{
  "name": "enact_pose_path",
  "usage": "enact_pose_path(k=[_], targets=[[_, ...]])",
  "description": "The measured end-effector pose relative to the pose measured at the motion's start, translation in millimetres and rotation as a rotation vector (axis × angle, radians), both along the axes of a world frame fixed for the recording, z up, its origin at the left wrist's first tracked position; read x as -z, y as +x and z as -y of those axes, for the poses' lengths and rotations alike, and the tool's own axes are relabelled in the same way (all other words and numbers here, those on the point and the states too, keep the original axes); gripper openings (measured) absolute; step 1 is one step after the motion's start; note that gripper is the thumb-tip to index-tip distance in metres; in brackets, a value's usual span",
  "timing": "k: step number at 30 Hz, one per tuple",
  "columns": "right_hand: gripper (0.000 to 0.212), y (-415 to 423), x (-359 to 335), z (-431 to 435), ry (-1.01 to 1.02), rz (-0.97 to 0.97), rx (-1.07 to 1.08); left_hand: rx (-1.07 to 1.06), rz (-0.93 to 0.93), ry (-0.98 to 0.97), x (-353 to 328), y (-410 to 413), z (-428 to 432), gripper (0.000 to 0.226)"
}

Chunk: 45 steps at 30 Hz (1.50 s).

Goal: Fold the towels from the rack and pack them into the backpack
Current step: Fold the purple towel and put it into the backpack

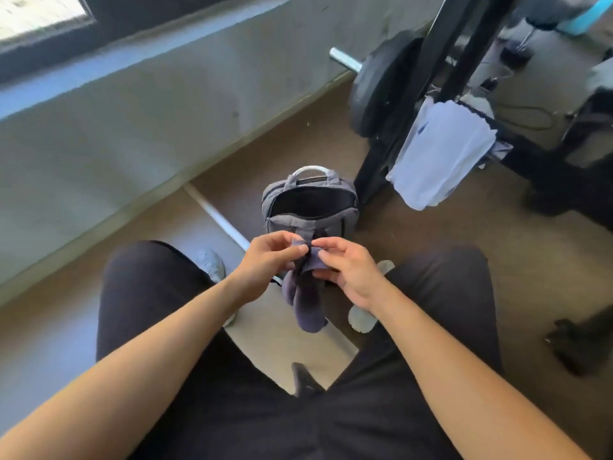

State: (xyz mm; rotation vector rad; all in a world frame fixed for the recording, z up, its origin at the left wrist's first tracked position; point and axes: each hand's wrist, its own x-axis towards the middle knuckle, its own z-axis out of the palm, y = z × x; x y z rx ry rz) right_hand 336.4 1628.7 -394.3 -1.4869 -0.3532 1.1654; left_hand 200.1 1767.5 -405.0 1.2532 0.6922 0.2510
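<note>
A small dark grey-purple towel [306, 303] hangs down between my knees. My left hand [265, 263] pinches its top edge on the left, and my right hand [348, 270] pinches the top edge on the right, fingertips almost meeting. Just beyond my hands a grey backpack [282, 214] stands upright on the floor with its main compartment unzipped and dark inside. A pale blue-white towel [441, 154] is draped over a bar of the black rack [530, 151] to the right of the backpack.
I sit with my legs in black trousers and pale shoes on a brown floor. A barbell with a black weight plate [374, 84] lies by the grey wall. A dark object [577, 343] sits on the floor at the right.
</note>
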Motion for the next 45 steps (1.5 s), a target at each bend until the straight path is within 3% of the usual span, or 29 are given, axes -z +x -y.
enact_pose_path(k=[3, 6, 11, 16, 23, 28, 32, 37, 40, 45], targets=[[0.034, 7, 7, 2, 0.028, -0.017, -0.049, 0.011, -0.019, 0.004, 16, 2, -5, 0.011], [0.034, 9, 14, 1, -0.019, 0.237, -0.124, 0.041, -0.009, -0.015, 25, -1, -9, 0.014], [0.012, 0, 17, -1, -0.129, 0.551, -0.159, 0.02, 0.001, 0.046, 31, -4, -4, 0.018], [0.009, -2, 20, -2, -0.039, 0.877, -0.198, 0.062, 0.018, 0.057, 32, -9, -7, 0.012], [0.011, -7, 10, -3, 0.077, 0.804, -0.151, 0.099, 0.059, 0.058, 30, -11, -6, 0.017], [0.015, -9, 8, -6, -0.053, 0.763, -0.134, 0.096, 0.072, 0.009, 21, -13, -5, 0.012], [0.016, -11, 7, -8, -0.122, 0.792, -0.243, 0.097, 0.1, 0.026, 17, -15, -4, 0.016], [0.003, -6, -4, -3, -0.069, 0.815, -0.272, 0.111, 0.06, 0.214, 21, -15, -1, 0.016], [0.013, -7, -15, 3, 0.019, 0.713, -0.269, 0.09, 0.003, 0.36, 29, -14, -2, 0.023], [0.013, -3, -21, 11, 0.064, 0.689, -0.253, 0.086, 0.063, 0.709, 33, -10, -5, 0.026]])
